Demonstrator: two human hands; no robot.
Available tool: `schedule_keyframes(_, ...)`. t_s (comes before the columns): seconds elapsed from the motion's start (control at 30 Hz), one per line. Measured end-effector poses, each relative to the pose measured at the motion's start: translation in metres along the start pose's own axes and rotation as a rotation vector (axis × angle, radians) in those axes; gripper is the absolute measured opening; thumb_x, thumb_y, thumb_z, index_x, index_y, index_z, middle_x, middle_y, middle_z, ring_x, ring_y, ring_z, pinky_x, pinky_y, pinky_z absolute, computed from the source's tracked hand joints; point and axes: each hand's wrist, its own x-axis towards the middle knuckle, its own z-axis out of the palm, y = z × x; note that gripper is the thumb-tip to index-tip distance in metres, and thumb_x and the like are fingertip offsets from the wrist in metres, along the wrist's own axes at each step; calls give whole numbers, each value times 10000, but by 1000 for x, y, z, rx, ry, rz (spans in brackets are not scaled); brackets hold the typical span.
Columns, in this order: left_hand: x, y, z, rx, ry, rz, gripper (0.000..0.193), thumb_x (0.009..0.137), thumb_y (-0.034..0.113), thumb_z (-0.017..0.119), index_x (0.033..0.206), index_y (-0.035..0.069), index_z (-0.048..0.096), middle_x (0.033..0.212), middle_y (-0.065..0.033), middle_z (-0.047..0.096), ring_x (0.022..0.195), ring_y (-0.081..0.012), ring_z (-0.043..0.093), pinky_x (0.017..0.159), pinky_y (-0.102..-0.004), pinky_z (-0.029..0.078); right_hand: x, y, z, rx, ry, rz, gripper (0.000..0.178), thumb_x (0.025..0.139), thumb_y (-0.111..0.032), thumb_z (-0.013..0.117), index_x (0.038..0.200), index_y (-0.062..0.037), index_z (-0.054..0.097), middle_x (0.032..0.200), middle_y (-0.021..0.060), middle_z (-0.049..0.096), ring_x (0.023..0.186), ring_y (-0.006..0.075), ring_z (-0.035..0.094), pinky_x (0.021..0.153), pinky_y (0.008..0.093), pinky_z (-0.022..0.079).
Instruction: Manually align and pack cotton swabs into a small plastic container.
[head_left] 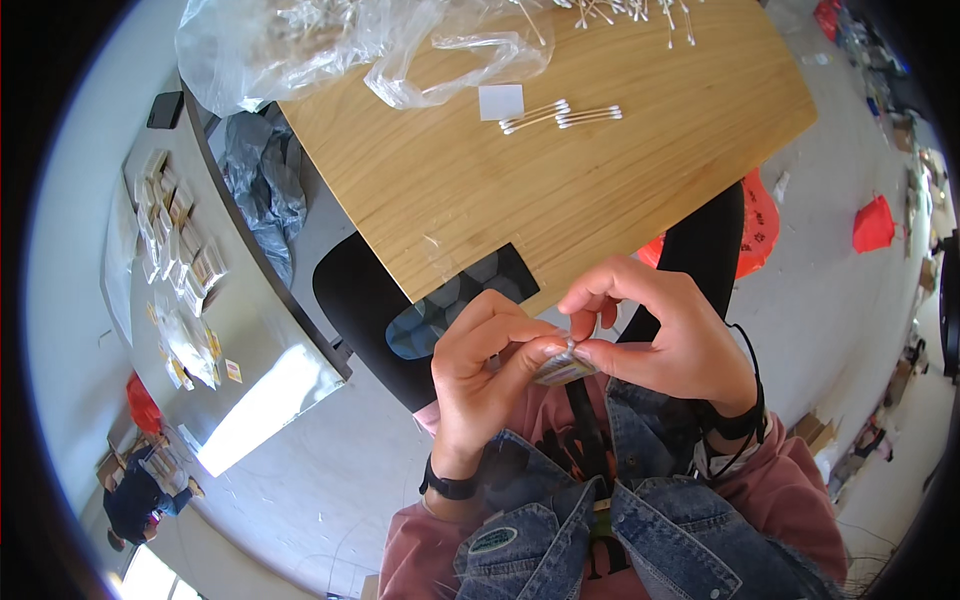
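Note:
Close in front of my chest, a small packet [566, 372] with a coloured printed label hangs at my fingertips. Thumb and fingers of my left hand [490, 360] are closed in a pinch on its upper left edge. My right hand [668, 335] pinches the top edge from the other side, its thumb meeting the left fingertips. Fingers cover much of the packet, and what is inside cannot be made out. On the wooden table [480, 190] beyond my hands lie two small rows of cotton swabs [560, 115] beside a white square card [501, 102].
A large clear plastic bag [290, 45] and more loose swabs [640, 10] sit at the table's far edge. Stacked packs [180, 235] and a black phone [165, 110] rest on the side table. A red bag [873, 224] stands on the floor at right; a person [140, 495] is at far left.

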Motion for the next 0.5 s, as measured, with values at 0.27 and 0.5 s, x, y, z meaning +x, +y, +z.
schedule_keyframes(0.27, -1, -1, 3, 34, 41, -20, 79, 825, 48, 790, 897, 28, 764, 809, -30, 584, 701, -110, 525, 590, -250, 373, 0, -4, 5, -10, 31, 51, 334, 770, 39, 735, 1082, -30, 637, 948, 47, 675, 804, 130, 637, 752, 277, 506)
schedule_keyframes(0.5, -2, -3, 6, 26, 60, -64, 66, 831, 23, 778, 894, 19, 759, 807, -26, 586, 698, -104, 519, 587, -248, 368, 2, 0, 8, -104, 31, -24, 342, 793, 44, 698, 1098, -40, 568, 868, 72, 632, 794, 187, 661, 647, 305, 535)
